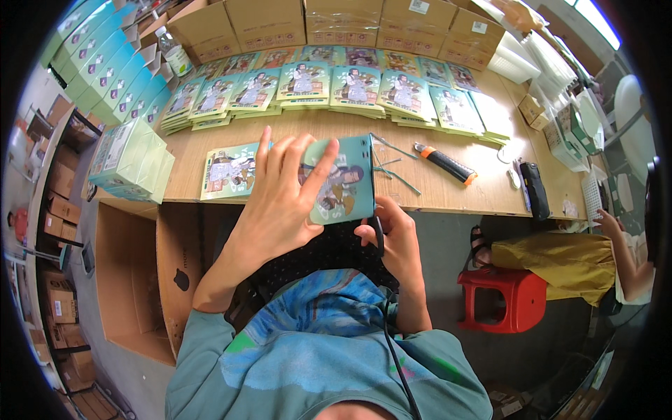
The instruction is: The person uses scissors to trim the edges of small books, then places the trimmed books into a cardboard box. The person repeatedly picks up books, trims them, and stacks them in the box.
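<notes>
My left hand [283, 199] lies spread over the front of a small teal box [344, 183] printed with a cartoon figure, fingers pointing up across it. My right hand [392, 234] grips the same box from below at its lower right corner. The box is held just above the near edge of the wooden table [448, 196]. One flat printed carton [229, 170] lies on the table just left of my left hand.
Rows of flat printed cartons [329, 87] cover the far table. Folded teal boxes [129, 157] stack at left. An orange-black utility knife [444, 162] and plastic strips [395, 168] lie at right. An open cardboard box [133, 280] stands below. A person sits on a red stool [507, 301].
</notes>
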A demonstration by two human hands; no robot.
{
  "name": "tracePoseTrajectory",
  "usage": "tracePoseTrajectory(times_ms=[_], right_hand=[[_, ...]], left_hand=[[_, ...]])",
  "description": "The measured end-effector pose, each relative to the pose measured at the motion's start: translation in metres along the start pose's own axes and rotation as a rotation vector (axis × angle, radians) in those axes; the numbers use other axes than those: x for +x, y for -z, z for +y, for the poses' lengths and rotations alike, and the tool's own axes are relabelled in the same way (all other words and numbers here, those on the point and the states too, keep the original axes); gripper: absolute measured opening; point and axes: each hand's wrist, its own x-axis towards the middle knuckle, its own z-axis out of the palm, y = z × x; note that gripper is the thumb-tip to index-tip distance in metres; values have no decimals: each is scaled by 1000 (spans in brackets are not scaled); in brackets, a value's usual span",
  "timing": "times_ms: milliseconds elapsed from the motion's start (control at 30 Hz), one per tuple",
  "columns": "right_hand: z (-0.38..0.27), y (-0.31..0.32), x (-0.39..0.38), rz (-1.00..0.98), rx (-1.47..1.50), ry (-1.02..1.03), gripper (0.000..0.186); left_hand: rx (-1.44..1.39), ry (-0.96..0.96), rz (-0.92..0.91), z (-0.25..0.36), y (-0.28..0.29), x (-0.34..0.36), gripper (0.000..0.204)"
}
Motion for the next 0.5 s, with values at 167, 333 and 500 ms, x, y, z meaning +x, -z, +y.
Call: tracePoseTrajectory(times_ms=[167,333,500], right_hand=[[10,14,13,-193,219,58,72],[13,11,12,-150,197,61,55],[6,3,5,-38,127,-33,39]], left_hand=[[5,-24,-76,8,-3,-2,121],[18,11,-75,11,-5,-2,119],[82,-14,-54,11,-1,-1,119]])
